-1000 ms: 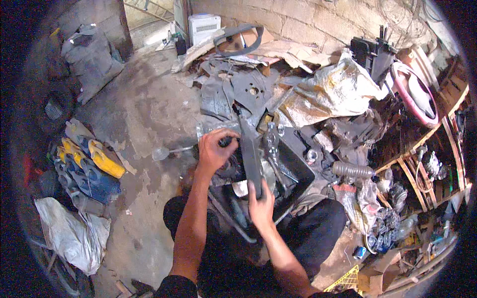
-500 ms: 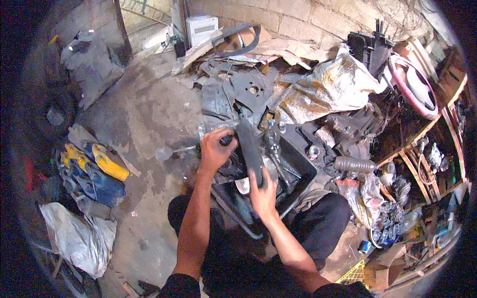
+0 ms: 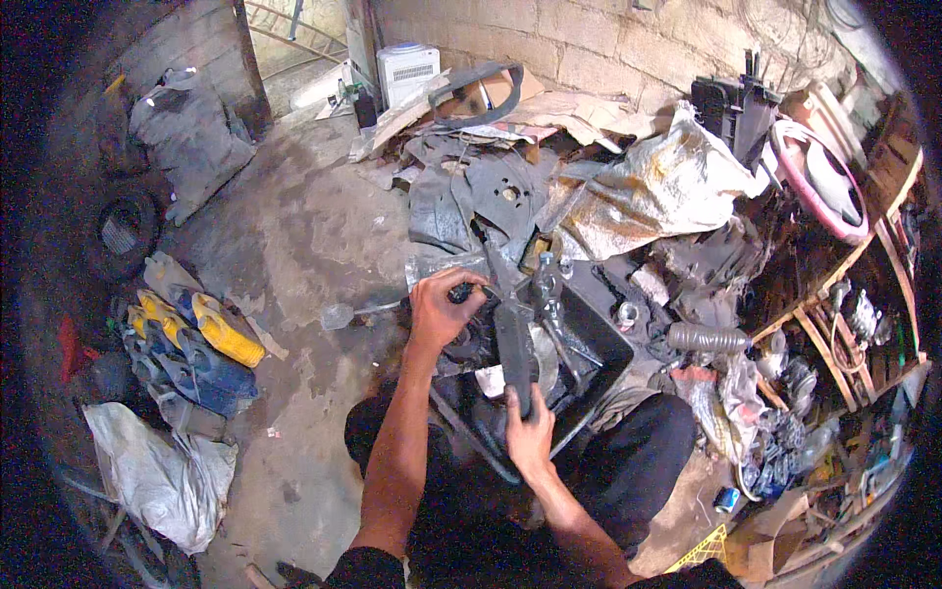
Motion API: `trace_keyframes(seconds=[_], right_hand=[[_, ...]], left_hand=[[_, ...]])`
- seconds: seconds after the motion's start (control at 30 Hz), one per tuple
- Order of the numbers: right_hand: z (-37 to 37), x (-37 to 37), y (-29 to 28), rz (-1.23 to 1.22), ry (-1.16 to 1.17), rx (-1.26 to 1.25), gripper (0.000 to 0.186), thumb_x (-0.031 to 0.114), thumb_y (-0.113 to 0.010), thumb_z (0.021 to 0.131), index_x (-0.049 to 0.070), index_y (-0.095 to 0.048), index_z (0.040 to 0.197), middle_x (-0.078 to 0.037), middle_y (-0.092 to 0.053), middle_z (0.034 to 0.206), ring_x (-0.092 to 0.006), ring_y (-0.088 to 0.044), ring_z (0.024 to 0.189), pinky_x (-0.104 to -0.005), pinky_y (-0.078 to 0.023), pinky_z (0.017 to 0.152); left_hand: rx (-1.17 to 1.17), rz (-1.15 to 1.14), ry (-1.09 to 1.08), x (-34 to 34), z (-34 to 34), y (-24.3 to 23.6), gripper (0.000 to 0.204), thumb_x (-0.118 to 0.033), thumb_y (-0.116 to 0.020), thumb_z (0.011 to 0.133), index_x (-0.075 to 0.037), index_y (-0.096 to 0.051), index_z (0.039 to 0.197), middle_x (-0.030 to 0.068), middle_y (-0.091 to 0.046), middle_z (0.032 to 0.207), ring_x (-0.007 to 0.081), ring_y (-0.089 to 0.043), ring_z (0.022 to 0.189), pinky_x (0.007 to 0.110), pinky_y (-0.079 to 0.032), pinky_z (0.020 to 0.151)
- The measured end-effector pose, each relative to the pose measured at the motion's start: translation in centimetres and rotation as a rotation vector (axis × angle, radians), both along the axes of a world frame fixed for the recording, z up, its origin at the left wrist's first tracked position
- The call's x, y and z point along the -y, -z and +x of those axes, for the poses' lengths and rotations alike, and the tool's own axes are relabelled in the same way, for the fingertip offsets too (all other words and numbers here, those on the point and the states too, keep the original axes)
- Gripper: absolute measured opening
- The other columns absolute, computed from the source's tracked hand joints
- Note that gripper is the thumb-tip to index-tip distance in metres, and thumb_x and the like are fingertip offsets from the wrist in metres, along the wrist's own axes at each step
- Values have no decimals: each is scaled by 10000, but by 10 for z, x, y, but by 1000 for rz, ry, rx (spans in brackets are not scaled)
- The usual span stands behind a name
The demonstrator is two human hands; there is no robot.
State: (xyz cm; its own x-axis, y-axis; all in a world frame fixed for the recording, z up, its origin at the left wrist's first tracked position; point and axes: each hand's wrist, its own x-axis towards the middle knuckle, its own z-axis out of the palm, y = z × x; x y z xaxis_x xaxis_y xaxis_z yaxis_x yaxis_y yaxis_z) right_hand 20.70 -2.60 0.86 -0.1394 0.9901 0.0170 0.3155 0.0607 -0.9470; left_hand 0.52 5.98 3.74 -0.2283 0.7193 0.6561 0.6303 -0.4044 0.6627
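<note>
My right hand [image 3: 530,432] grips the lower end of a long, dark, flat bar [image 3: 513,344], which slants upward over a black tray [image 3: 613,348]. My left hand [image 3: 440,312] is closed in a pinch on a small dark part [image 3: 459,293] just left of the bar's upper section. Inside the tray lie dark metal pieces, a small white piece [image 3: 489,381] and rods partly hidden by the bar. A clear plastic bottle [image 3: 548,285] stands at the tray's far side, right of the bar.
Grey cut sheets [image 3: 471,187], cardboard and a stained sack [image 3: 657,187] lie beyond the tray. Yellow-blue items [image 3: 226,334], a white sack [image 3: 157,471] and a tyre [image 3: 128,236] are left. Scrap, a pink-rimmed ring [image 3: 785,172] and wooden frames crowd the right.
The view has shifted slightly, so the scene sits a little differently in the picture. Both hands keep much the same hold and position over the tray, with only slight movement.
</note>
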Motion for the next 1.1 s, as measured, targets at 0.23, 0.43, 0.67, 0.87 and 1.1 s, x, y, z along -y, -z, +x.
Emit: trace_keyframes(seconds=[0.23, 0.43, 0.67, 0.87, 1.1], right_hand=[[-28, -43, -15, 82, 43, 59, 517, 355, -600, 922, -58, -563, 1231, -295, -667, 885, -402, -675, 856, -458, -510, 762], [-6, -21, 36, 99, 54, 45, 462, 313, -631, 912, -39, -584, 1207, -265, -679, 963, -374, -676, 913, -427, -508, 820], [-8, -19, 26, 93, 20, -97, 533, 396, -599, 918, -49, -574, 1210, -271, -673, 976, -369, -677, 902, -426, -508, 821], [-6, -35, 47, 185, 34, 204, 512, 376, -599, 917, -47, -573, 1204, -253, -687, 909, -370, -689, 832, -410, -522, 766], [5, -20, 21, 119, 14, 33, 383, 286, -612, 920, -34, -623, 1131, -215, -704, 932, -330, -697, 885, -413, -521, 799]], left_hand=[[-47, -106, -96, 5, -2, 0, 151, -101, -712, 750, -37, -699, 886, 112, -714, 935, 252, -696, 907, 345, -519, 821], [-45, 3, -71, -1, 1, -2, 179, -97, -729, 686, -43, -695, 853, 101, -708, 873, 270, -695, 828, 342, -529, 738], [-83, 22, -143, 0, -3, 5, 151, -107, -722, 706, -64, -701, 849, 74, -715, 874, 266, -696, 819, 338, -530, 726], [-22, -44, -210, -3, 7, -1, 122, -94, -711, 727, -95, -711, 849, 67, -718, 887, 253, -698, 827, 336, -529, 737], [-47, 8, -116, -3, 11, -4, 105, -95, -715, 718, -95, -706, 823, 69, -713, 871, 251, -692, 829, 338, -529, 740]])
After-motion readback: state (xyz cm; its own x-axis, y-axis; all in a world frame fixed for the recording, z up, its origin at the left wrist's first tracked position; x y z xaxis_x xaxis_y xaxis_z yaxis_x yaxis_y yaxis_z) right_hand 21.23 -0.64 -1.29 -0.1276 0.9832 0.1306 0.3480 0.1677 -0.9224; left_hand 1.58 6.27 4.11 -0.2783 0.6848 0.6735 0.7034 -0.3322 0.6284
